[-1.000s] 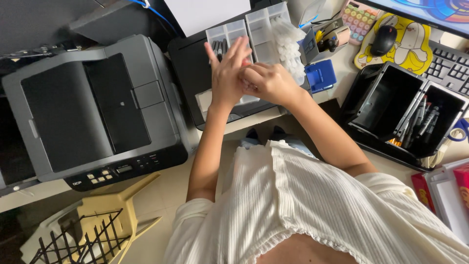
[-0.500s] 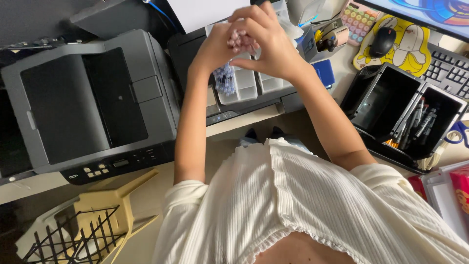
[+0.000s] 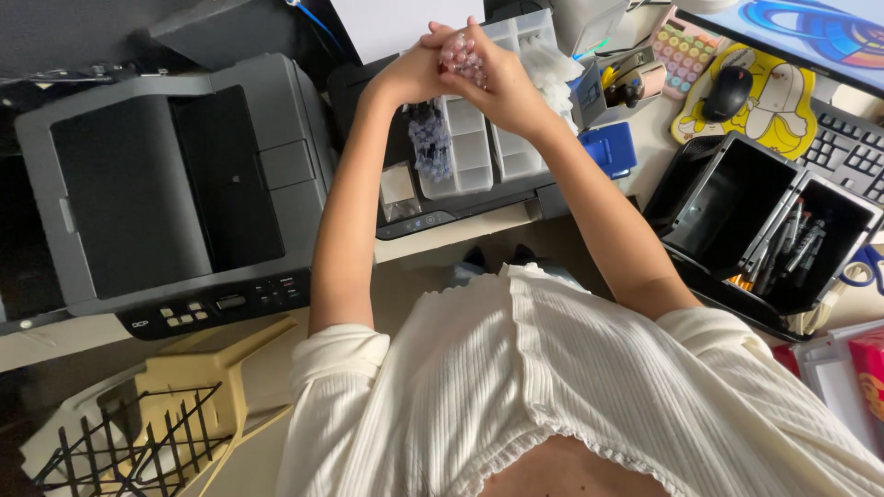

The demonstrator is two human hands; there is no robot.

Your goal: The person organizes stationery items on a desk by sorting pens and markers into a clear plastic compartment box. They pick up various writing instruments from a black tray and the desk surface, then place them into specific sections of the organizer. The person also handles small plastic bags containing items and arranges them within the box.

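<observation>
Both my hands are raised together over a clear compartment tray that lies on a black printer. My left hand and my right hand both pinch a small clear bag of pink pieces between them. A second small bag of bluish-purple pieces lies under my left wrist, at the tray's left side. A bundle of white pieces lies at the tray's right side.
A grey printer stands to the left. Right of the tray are a blue box, black pen holders with pens, a mouse, a keyboard and a pastel calculator. A beige stool with a black wire basket stands below.
My hands lifted from the tray and moved farther away, now holding the pink bag. The bluish-purple bag has come into view beside the tray.
</observation>
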